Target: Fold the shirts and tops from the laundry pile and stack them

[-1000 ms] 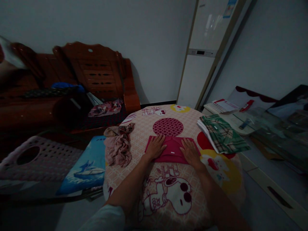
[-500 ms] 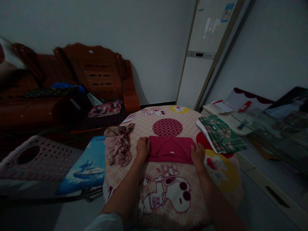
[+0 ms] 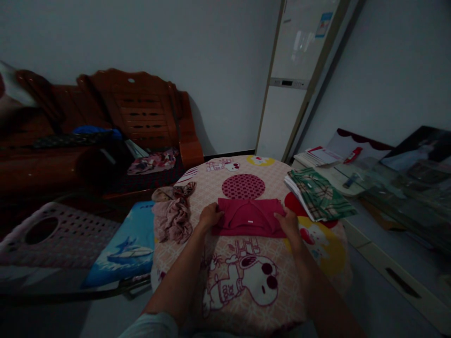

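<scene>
A dark pink shirt [image 3: 252,227], folded into a flat rectangle with its neckline and small white label facing up, lies on the round table. At its left end, my left hand [image 3: 210,216] grips the edge, thumb resting over the cloth. My right hand [image 3: 289,222] holds the right end, its thumb on top and the other fingers partly hidden. To the left sits a crumpled pale pink garment [image 3: 173,217]. Beyond my right hand lies a stack of folded clothes with a green plaid piece [image 3: 319,195] on top.
A patterned cloth with cartoon dogs [image 3: 243,291] covers the table. On the left stand a woven chair [image 3: 81,230] with a blue cushion [image 3: 123,251] and a wooden sofa [image 3: 141,110]. A glass-topped cabinet [image 3: 398,185] is at the right, a tall white air conditioner [image 3: 282,112] behind.
My right thumb has shifted inward over the shirt's right end, and my left hand has moved slightly at its edge. The shirt stays in place; the view has tilted slightly.
</scene>
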### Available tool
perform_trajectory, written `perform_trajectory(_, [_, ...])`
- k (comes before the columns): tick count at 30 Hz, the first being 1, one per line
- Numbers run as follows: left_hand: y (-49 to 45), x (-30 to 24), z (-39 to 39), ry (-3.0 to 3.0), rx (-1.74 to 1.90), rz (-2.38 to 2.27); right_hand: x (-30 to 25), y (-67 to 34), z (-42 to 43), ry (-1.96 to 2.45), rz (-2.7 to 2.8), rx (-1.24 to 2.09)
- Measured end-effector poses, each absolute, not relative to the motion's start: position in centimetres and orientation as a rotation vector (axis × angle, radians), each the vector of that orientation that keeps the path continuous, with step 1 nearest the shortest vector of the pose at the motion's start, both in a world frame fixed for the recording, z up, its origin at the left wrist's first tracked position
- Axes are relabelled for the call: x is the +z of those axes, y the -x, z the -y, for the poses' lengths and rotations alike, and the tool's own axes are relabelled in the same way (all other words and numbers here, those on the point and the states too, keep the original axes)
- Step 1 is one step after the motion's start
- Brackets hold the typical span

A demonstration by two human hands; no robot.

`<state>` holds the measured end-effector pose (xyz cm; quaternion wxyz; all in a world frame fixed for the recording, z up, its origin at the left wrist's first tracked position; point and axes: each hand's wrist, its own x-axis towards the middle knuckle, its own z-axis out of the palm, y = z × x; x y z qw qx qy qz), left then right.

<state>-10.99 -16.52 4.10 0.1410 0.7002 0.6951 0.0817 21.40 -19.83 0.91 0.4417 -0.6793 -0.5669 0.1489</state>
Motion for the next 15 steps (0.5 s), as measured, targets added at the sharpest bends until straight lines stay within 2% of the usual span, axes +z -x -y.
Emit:
perform_trajectory(7, [8.1,7.2,14.3,-2.164,0.29,-1.86,4.0,-22.8,24.0,1.576,1.139,0.441])
perform_trajectory(12, [0.2,10.5,10.9,-2.248,0.373,-1.614,6.2,-26.5,25.4,1.519,0.908,0.243])
perform_trajectory(15, [-6.0,13.8,8.3,-2.251,0.641,-1.559,8.5,-29.2,25.0,1.541,0.765,0.01])
